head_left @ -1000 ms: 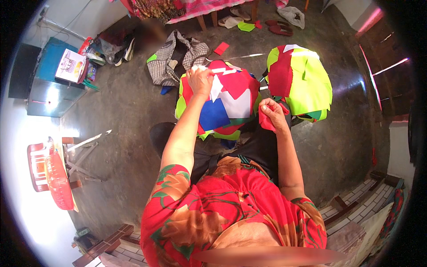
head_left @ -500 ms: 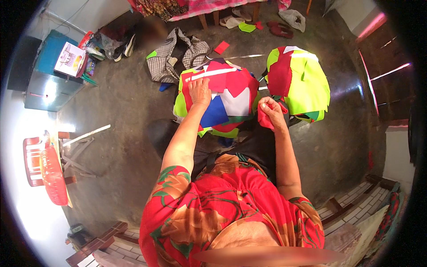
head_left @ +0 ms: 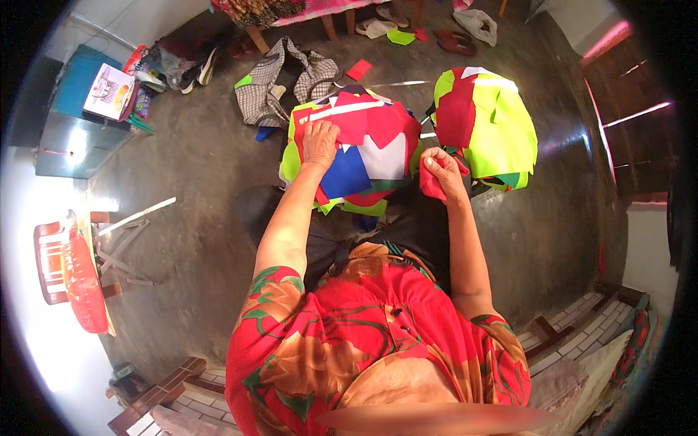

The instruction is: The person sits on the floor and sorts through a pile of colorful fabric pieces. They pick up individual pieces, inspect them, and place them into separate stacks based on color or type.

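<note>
A heap of cut cloth pieces [head_left: 363, 145] in red, blue, white and lime green lies on the floor in front of me. My left hand [head_left: 320, 142] rests flat on the left side of that heap, fingers on a red piece. My right hand [head_left: 440, 168] is closed around a small red cloth piece [head_left: 430, 185] just right of the heap. A second heap [head_left: 487, 127], mostly lime green with red, lies farther right.
A checked cloth bag [head_left: 280, 83] lies behind the heap. Sandals and cloth scraps [head_left: 443, 29] are scattered at the back near a table leg. A blue cabinet [head_left: 76, 131] and a red plastic chair [head_left: 69, 272] stand at the left. Bricks [head_left: 567, 327] edge the lower right.
My left hand has slid from the top middle of the heap toward its left side. My right hand still holds the red piece in about the same place.
</note>
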